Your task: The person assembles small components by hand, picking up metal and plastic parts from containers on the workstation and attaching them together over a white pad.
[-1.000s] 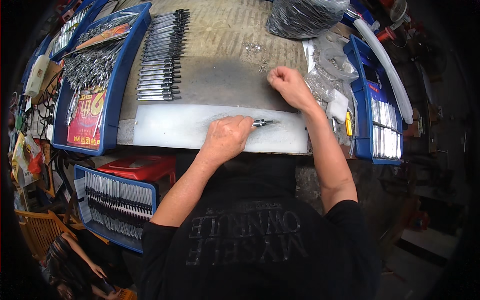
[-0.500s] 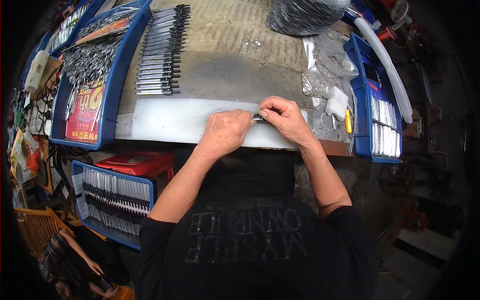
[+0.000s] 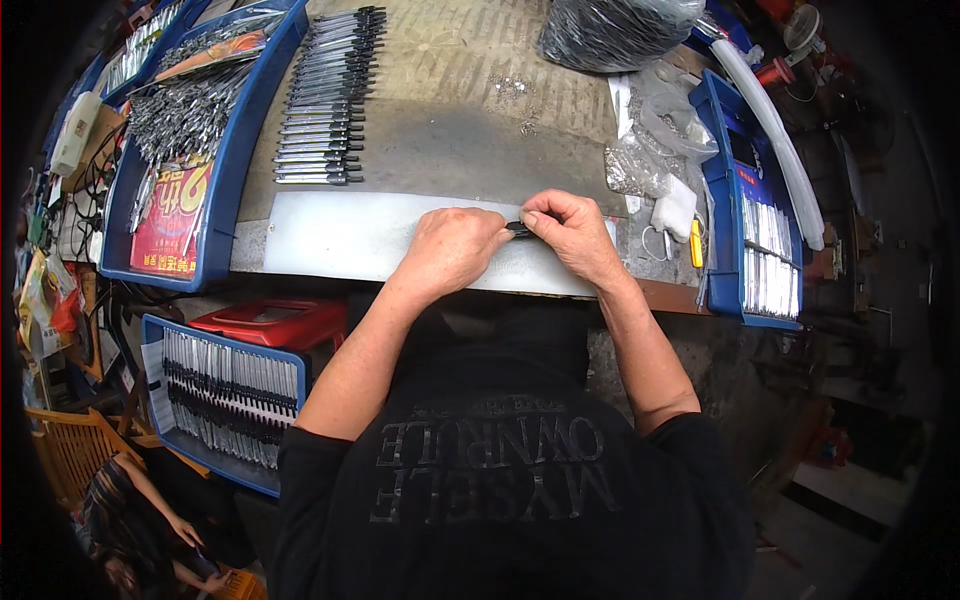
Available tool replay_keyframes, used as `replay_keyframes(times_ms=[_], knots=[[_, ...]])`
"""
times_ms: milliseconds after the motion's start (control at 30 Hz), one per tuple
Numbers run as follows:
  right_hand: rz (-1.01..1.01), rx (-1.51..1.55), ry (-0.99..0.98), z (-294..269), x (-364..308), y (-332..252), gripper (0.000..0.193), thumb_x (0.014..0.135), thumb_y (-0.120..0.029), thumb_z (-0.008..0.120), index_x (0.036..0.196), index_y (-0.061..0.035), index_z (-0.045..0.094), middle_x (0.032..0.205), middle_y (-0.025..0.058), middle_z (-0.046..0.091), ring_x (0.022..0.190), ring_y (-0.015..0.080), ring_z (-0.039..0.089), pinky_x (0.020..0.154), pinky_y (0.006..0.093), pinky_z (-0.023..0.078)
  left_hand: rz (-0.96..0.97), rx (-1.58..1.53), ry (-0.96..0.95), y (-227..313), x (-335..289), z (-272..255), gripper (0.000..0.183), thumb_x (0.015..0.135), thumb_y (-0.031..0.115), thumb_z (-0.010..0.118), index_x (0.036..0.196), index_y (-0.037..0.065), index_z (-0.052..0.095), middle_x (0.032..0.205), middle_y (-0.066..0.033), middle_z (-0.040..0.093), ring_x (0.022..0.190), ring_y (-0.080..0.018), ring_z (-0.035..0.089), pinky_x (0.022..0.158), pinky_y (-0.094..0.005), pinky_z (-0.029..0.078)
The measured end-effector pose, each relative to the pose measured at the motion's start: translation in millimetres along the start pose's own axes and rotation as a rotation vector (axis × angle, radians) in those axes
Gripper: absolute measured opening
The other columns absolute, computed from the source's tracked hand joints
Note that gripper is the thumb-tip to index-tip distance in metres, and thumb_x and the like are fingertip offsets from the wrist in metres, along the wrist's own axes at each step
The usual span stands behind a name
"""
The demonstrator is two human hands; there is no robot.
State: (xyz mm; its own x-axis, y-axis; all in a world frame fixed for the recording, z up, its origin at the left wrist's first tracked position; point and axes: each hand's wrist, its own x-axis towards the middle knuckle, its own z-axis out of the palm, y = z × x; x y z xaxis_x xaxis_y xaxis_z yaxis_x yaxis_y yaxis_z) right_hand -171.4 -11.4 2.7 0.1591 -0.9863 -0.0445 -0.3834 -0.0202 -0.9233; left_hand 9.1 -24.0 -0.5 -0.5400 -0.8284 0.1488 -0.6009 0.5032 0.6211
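Note:
A small black piece point(image 3: 516, 229) shows between my two hands over a white sheet point(image 3: 335, 235) at the table's near edge. The fingers of my left hand point(image 3: 452, 250) are closed on one end of it, and most of it is hidden in the fist. My right hand point(image 3: 575, 238) pinches the other end between thumb and fingers. Its exact kind is too covered to tell. Beyond the sheet, to the left, lies a column of slim silver rods with black ends point(image 3: 325, 115), side by side.
Left stands a blue tray point(image 3: 225, 190) of loose metal parts; right, another blue bin point(image 3: 728, 205) of silver rods. A black plastic bag point(image 3: 615, 35), clear bags point(image 3: 675, 120) and a yellow-handled tool point(image 3: 696, 242) lie nearby. Lower left are a filled blue crate point(image 3: 222, 345), red stool point(image 3: 270, 318) and another person point(image 3: 130, 510).
More of the black piece shows between my fingers. My right hand has moved very slightly, and both hands stay over the white sheet.

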Motion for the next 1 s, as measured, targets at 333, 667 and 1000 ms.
replay_keyframes(times_ms=[333, 667, 1000], knots=[[0.041, 0.214, 0.106, -9.0, 8.7, 8.4, 0.012, 0.08, -0.011, 0.06, 0.083, 0.0015, 0.06, 0.07, -0.0036, 0.054, 0.064, 0.0031, 0.046, 0.056, 0.0192, 0.039, -0.132, -0.171, -0.147, -3.4, 6.6, -7.6, 0.021, 0.08, 0.024, 0.056, 0.083, 0.005, 0.064, 0.072, -0.0149, 0.061, 0.07, -0.0317, 0.058, 0.064, -0.0385, 0.044], [-0.113, 0.027, 0.034, 3.3, -2.1, 4.9, 0.011, 0.079, -0.01, 0.059, 0.082, 0.001, 0.061, 0.072, 0.0032, 0.06, 0.067, 0.0088, 0.053, 0.06, 0.0239, 0.042, 0.01, -0.005, 0.012, -3.3, -3.4, 6.6, 0.023, 0.078, 0.025, 0.058, 0.069, 0.004, 0.057, 0.066, -0.0138, 0.059, 0.067, -0.0331, 0.058, 0.061, -0.0429, 0.044], [-0.178, -0.078, 0.061, 2.9, -7.3, 3.5, 0.01, 0.075, -0.006, 0.061, 0.081, 0.0016, 0.061, 0.074, 0.0075, 0.06, 0.069, 0.0146, 0.057, 0.062, 0.0264, 0.044, 0.101, 0.046, 0.121, -4.0, -7.8, 10.4, 0.018, 0.076, 0.021, 0.061, 0.071, 0.004, 0.057, 0.065, -0.0109, 0.058, 0.06, -0.0297, 0.058, 0.053, -0.0391, 0.044]])
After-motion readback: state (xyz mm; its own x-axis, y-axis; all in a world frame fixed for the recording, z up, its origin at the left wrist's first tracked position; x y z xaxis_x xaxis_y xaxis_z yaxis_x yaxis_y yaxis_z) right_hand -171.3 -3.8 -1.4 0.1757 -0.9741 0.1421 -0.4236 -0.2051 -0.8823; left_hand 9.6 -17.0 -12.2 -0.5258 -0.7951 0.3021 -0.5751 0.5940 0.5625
